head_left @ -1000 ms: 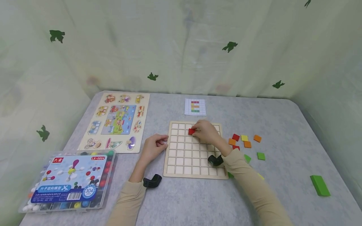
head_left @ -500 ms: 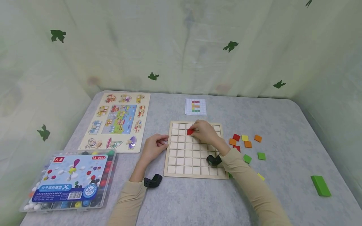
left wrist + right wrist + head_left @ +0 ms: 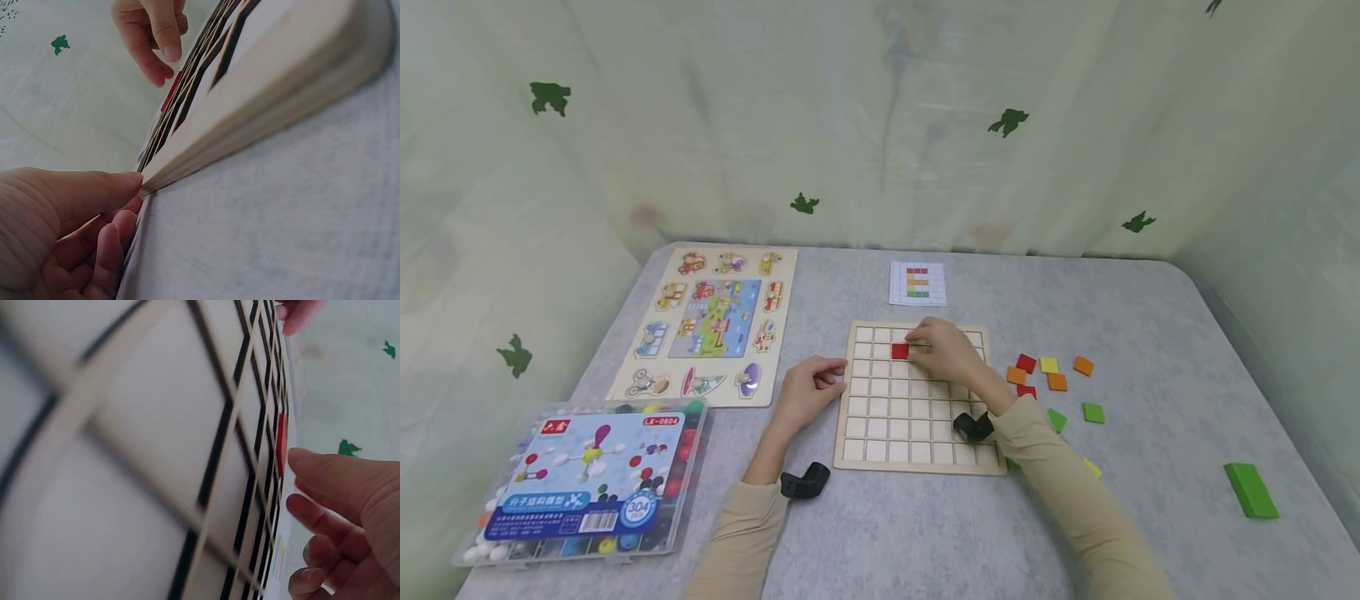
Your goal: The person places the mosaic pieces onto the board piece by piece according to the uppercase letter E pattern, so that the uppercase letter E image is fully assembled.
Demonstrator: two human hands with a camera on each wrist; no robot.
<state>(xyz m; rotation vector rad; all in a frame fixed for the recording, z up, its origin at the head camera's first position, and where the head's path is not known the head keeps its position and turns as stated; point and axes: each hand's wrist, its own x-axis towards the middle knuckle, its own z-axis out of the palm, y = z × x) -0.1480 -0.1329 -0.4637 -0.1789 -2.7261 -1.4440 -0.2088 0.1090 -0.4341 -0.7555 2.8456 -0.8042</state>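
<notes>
A wooden grid board (image 3: pixel 921 467) lies flat on the table. One red square tile (image 3: pixel 900 352) sits in a cell of its upper part, seen edge-on in the right wrist view as a red strip (image 3: pixel 282 445). My right hand (image 3: pixel 950 354) hovers just right of this tile, thumb and fingers apart; in the right wrist view the thumb tip is close beside it, and contact cannot be told. At the board's left edge, my left hand (image 3: pixel 808 390) pinches the rim between thumb (image 3: pixel 106 194) and forefinger, the latter partly hidden.
Behind the board lies a pattern card (image 3: pixel 918 284). Loose red, orange, yellow and green tiles (image 3: pixel 1057 382) lie to the right, with a green block (image 3: pixel 1251 492) farther out. A picture puzzle (image 3: pixel 700 325) and a clear plastic box (image 3: pixel 583 479) stand at the left.
The red tile has shifted slightly left and now lies in a cell. My right fingers have come away from it. The left hand stays at the board's edge.
</notes>
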